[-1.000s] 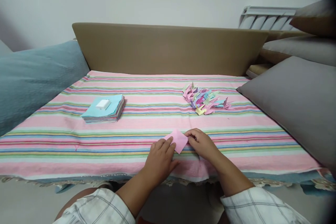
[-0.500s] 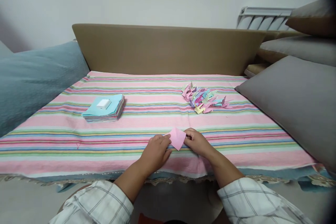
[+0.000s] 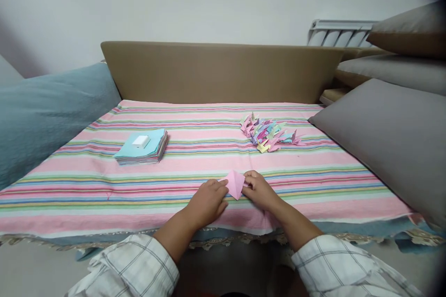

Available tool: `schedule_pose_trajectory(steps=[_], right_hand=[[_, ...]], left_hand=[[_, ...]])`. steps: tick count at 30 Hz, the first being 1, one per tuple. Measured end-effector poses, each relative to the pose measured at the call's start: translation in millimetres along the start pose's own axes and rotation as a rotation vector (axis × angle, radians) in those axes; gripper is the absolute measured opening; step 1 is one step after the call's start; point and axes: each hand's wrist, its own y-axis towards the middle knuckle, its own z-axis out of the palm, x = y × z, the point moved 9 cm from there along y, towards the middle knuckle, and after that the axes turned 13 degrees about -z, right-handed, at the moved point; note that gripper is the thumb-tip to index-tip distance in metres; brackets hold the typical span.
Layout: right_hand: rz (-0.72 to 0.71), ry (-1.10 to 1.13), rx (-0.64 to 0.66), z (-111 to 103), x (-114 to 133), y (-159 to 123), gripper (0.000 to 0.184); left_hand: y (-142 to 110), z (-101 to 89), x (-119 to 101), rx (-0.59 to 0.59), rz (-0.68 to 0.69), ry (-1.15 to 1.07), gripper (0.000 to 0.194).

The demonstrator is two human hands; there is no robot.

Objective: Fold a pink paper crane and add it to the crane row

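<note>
A small folded sheet of pink origami paper (image 3: 235,184) lies on the striped cloth near its front edge, shaped like a diamond with a crease down its middle. At its left corner, my left hand (image 3: 208,202) holds the paper with the fingertips, the thumb lower down toward me. My right hand (image 3: 260,190) pinches the right corner between thumb and fingers. Beyond the right hand lies a loose pile of folded paper cranes (image 3: 265,133) in pink, yellow, purple, green and blue. The undersides of the fingers are hidden.
A stack of square coloured paper (image 3: 155,148) sits at the left with a small white block (image 3: 141,141) on top. The striped cloth (image 3: 195,125) covers the seat. A blue cushion (image 3: 55,106) is at left, grey cushions (image 3: 390,139) at right, a brown backrest (image 3: 223,74) behind.
The pink paper's right side has been drawn in, so the diamond looks narrower. My right hand has shifted slightly left with it. The view has tilted up a little.
</note>
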Motion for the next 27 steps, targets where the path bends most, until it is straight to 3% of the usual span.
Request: schedule_pose_trajectory(steps=[6,12,17,27], right_hand=[[-0.017,-0.098,-0.018,-5.5,7.0,-2.0,0.017],[0.05,-0.189,0.105,-1.6,10.6,1.7,0.02],[0.071,-0.222,0.164,2.1,6.8,1.5,0.018],[0.046,-0.125,0.082,4.3,10.9,4.5,0.02]], left_hand=[[0.7,-0.8,-1.2,0.026,0.009,-0.014,0.028],[1.3,-0.1,0.5,0.04,-0.007,-0.041,0.03],[-0.7,2.4,0.5,0.024,-0.002,-0.05,0.045],[-1.2,3.9,3.0,0.014,-0.008,-0.096,0.05]])
